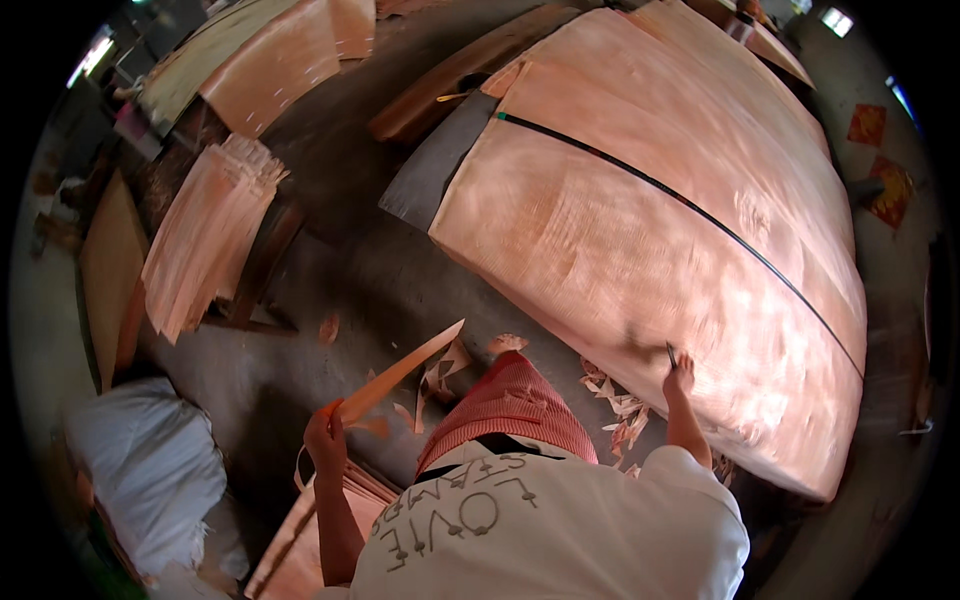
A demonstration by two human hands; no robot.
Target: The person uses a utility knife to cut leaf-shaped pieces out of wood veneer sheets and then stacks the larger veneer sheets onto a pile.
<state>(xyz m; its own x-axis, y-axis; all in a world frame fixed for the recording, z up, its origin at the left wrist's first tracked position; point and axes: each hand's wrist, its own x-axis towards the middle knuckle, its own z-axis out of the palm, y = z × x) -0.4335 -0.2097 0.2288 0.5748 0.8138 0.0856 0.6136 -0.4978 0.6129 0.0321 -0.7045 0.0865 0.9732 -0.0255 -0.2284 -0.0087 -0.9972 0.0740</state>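
I see the left hand (326, 437) pinching a tapered orange wood strip (405, 373), the right hand (680, 376) gripping a thin dark tool (671, 353), perhaps bladed, whose slip could score pinkish veneer sheets (610, 230).

On our right, a long strip (650, 183) lies across the veneer stack (640, 260); left, a sack (150, 465); between them, veneer scraps (630, 408) on the floor (350, 275).

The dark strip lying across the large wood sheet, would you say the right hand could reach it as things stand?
Probably yes: only open wood sheet seems to lie between the right hand and the dark strip, though the hand holds a slim dark tool.
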